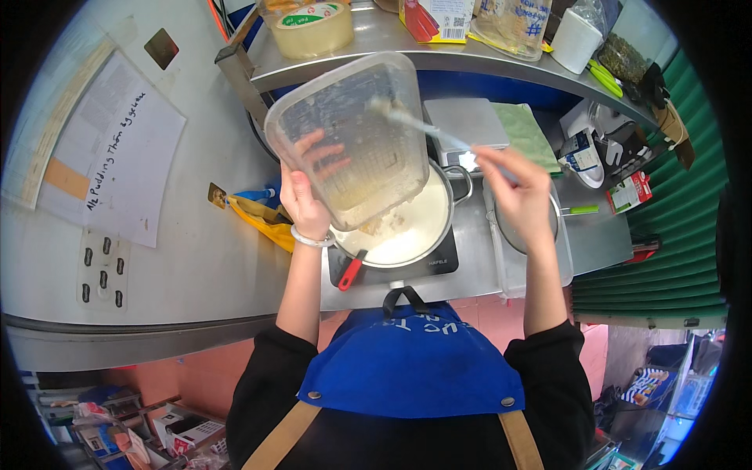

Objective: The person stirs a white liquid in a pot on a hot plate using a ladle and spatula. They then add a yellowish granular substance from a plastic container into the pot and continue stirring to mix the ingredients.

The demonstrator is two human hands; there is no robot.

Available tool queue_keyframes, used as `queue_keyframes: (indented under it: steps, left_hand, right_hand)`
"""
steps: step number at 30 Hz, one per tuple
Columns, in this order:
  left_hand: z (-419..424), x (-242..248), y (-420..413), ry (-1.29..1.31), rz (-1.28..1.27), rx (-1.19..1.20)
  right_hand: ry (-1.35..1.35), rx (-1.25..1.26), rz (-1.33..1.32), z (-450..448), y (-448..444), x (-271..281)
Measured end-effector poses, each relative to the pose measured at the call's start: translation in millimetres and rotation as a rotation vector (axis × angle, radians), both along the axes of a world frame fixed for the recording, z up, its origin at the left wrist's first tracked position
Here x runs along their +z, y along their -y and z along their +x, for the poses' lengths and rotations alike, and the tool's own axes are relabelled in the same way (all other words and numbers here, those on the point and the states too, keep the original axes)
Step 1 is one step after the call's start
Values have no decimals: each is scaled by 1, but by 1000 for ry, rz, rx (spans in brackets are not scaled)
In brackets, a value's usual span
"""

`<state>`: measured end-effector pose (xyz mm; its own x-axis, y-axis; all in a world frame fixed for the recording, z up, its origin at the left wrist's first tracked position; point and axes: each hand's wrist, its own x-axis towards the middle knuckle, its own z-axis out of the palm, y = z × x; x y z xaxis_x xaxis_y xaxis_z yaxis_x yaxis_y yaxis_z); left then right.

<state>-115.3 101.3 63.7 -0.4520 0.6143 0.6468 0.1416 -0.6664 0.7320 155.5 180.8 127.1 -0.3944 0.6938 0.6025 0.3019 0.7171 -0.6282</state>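
Note:
My left hand grips a clear plastic container by its side, its fingers showing through the wall. The container is tipped over a pot of creamy white liquid, with clumps floating below its lower edge. In my right hand is the handle of a blurred utensil, whose head is at the container; its exact kind is unclear. A red-handled utensil leans on the pot's near rim. Beneath the pot is a black Häfele cooktop.
Behind the pot stand a digital scale and a green cloth. A strainer with a green handle rests over a plastic tub at right. Tape and boxes sit on the metal shelf above. A yellow cloth hangs at left.

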Motion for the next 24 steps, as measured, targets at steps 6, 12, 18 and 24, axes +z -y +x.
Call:
queue_keyframes:
  steps: [6,12,18,24]
  left_hand:
    - [-9,-4,0,30,15,3]
    - [-5,-1,0,16,40,10]
    - [-8,-3,-5,34,66,64]
    - [-6,-11,-8,19,77,105]
  right_hand:
    - [65,196,-217,-2,16,-12]
    - [13,69,-117,0,10,5]
    - [157,173,-209,-7,25,-27]
    - [98,86,-160,-5,19,-27]
